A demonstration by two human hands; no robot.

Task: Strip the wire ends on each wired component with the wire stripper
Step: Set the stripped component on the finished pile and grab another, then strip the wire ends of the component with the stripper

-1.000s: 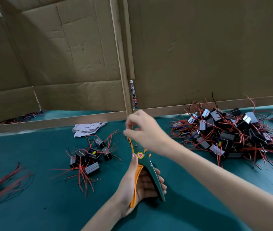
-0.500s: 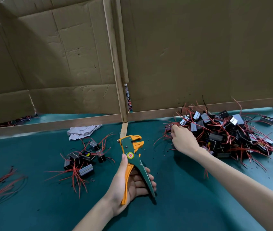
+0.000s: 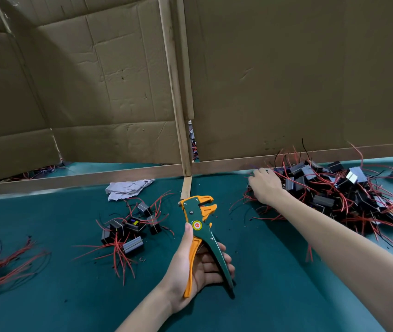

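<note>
Holding a green-and-orange wire stripper [image 3: 199, 226] upright over the teal table [image 3: 47, 295], the left hand [image 3: 200, 267] has its grip closed round the two handles, thumb lying up the orange one. The tool's jaws stand apart. Further over, the right hand [image 3: 266, 188] sits on the left edge of the large pile of black and silver wired components [image 3: 346, 195], fingers down among red leads; cannot tell if that grip has closed on anything. Just left of the stripper lies a smaller pile of components [image 3: 128, 228]. Behind it is a crumpled grey cloth [image 3: 126, 188], near the cardboard wall [image 3: 118, 80].
</note>
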